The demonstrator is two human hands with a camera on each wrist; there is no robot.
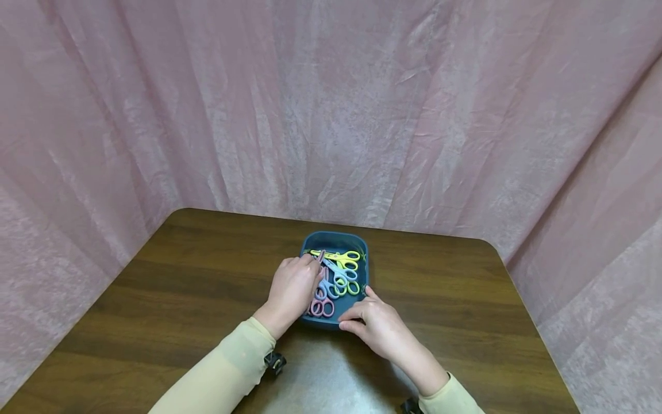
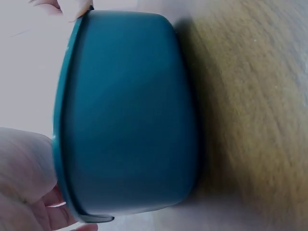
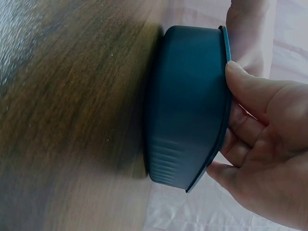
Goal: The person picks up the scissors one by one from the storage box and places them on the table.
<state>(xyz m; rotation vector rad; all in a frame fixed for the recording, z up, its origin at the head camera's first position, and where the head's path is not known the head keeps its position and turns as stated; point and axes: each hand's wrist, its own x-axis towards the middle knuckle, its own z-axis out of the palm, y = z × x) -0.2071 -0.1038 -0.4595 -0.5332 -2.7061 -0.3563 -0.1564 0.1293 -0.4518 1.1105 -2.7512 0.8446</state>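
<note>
Wooden table (image 1: 207,276), one. Tub (image 2: 125,110), one, upright just in from middle of table's far edge, probably for easy two-handed reach. Two hands: right hand (image 1: 380,326) pinches tub's rim by near right corner, likely steadying it; left hand (image 1: 296,284) bent over left edge, fingertips hidden, cannot tell if clamped. Scissors (image 1: 337,257), at least five, loose in tub: yellow, light blue, darker blue, green, pink.
</note>
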